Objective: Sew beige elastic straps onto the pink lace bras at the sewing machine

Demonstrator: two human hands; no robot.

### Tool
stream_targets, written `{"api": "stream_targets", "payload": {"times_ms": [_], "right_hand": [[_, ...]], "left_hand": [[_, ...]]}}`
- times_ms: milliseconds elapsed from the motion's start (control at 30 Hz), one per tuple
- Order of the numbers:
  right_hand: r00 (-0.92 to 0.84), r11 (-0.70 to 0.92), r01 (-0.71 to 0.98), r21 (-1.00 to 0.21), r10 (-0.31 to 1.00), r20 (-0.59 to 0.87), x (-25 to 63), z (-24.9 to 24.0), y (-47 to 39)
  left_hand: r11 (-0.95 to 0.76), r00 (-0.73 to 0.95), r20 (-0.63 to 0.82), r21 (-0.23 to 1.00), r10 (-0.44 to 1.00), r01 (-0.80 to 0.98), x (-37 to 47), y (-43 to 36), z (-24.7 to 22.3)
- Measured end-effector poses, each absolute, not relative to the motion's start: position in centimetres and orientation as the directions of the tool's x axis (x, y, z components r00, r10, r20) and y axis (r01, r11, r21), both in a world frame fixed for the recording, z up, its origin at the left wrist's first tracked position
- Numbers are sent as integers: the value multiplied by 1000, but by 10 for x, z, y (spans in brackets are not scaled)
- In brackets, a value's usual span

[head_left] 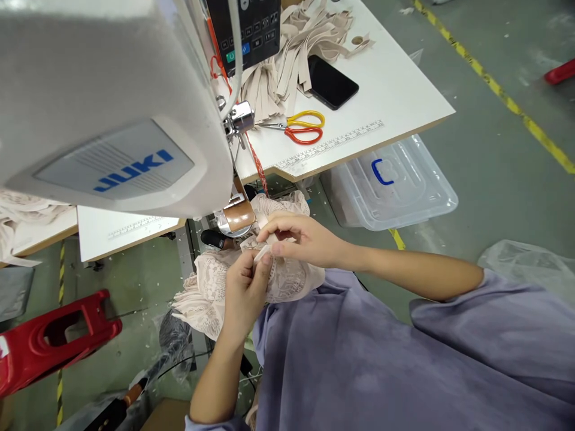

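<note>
My left hand (245, 293) pinches a narrow pale strip on a beige lace bra (211, 281) between thumb and fingers. Close against it, my right hand (309, 239) has its fingers curled, with thumb and fingertips on the same strip and lace. The lace cups and a stack of lace edges hang below and to the left of my hands, in front of my lap. Just beyond my fingertips is the rounded arm end (238, 216) of a sewing machine (188, 108); part of the lace lies beside it. My fingers partly hide the pinched spot.
On the white table (404, 90) lie scissors (305, 127), a black phone (333, 82), a printed ruler and beige fabric strips (296, 42). A control panel (245, 33) stands behind. Below are a clear lidded box (404, 179) and a red plastic stool (58, 341).
</note>
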State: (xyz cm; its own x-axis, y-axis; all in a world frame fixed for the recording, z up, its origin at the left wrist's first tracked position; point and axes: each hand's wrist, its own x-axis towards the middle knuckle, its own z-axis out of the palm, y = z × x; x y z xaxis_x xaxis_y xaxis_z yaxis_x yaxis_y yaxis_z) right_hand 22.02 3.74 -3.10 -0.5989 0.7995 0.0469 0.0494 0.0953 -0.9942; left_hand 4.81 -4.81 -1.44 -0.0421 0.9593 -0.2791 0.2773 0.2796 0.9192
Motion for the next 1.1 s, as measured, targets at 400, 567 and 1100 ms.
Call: {"api": "stream_targets", "payload": {"times_ms": [400, 567, 1100], "right_hand": [[-554, 248, 18, -968, 809, 197, 217, -27, 37], [-504, 16, -53, -998, 863, 41, 213, -38, 37], [-420, -123, -110, -986, 905, -66, 208, -30, 94]], "left_hand": [[210, 11, -234, 894, 972, 394, 47, -50, -19], [154, 1, -174, 872, 985, 464, 50, -52, -27], [-72, -50, 106, 888, 993, 454, 21, -29, -7]]}}
